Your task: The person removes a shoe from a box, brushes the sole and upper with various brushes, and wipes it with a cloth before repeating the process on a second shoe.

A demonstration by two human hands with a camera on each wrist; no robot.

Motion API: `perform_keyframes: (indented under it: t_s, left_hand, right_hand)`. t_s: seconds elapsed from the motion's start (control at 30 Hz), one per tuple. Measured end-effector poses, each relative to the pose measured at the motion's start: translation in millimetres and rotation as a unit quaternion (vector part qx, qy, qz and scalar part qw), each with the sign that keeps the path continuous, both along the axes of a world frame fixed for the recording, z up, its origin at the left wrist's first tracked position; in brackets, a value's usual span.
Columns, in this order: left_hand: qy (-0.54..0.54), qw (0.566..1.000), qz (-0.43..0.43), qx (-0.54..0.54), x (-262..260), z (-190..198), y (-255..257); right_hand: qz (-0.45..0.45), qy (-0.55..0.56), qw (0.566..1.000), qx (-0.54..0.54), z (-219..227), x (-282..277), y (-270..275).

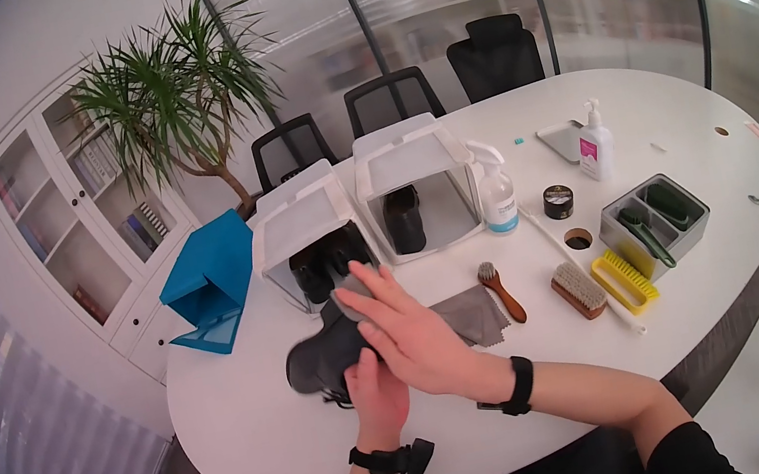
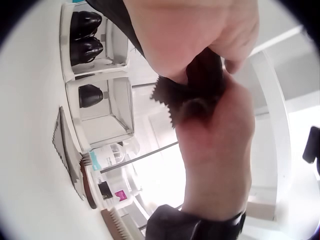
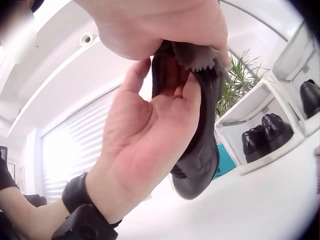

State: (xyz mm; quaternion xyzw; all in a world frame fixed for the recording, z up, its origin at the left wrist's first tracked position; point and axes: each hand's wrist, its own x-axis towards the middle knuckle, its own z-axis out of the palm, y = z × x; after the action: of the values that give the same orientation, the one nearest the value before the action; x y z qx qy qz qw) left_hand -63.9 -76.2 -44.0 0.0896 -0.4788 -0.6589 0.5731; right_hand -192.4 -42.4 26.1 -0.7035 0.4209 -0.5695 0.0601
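Note:
In the head view a black lace-up shoe (image 1: 318,358) is held over the near left part of the table. My left hand (image 1: 382,404) grips it, fingers inside the opening and thumb outside, as the right wrist view shows. Across the shoe lies my right hand (image 1: 418,337), its fingers straight and pressing a grey cloth (image 3: 199,56) with a zigzag edge against the leather. Most of that cloth is hidden under the palm. A second grey cloth (image 1: 475,315) lies flat on the table to the right of the shoe.
Two clear-fronted boxes (image 1: 302,200) with black shoes (image 1: 404,222) stand behind the hands, beside a blue folded box (image 1: 214,276). Rightward are a round brush (image 1: 503,294), spray bottle (image 1: 499,201), polish jar (image 1: 558,201), wooden brush (image 1: 577,291), yellow brush (image 1: 625,282) and grey caddy (image 1: 687,254).

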Motion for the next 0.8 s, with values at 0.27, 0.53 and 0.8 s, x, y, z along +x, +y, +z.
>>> perform_keyframes:
  t_s: [0.27, 0.53, 0.8]
  left_hand:
    - [-0.038, 0.999, 0.006, 0.035, 2.2, -6.8, 6.5]
    - [0.118, 0.984, -0.118, 0.057, 3.5, 14.3, 10.2]
    - [0.282, 0.92, -0.252, 0.1, 4.0, -2.1, 1.0]
  right_hand:
    - [0.04, -0.041, 0.998, 0.016, -2.7, 11.8, -7.9]
    - [0.074, -0.195, 0.976, -0.063, -13.5, 26.2, -4.3]
    - [0.329, -0.538, 0.752, 0.193, -33.7, 15.1, -30.5]
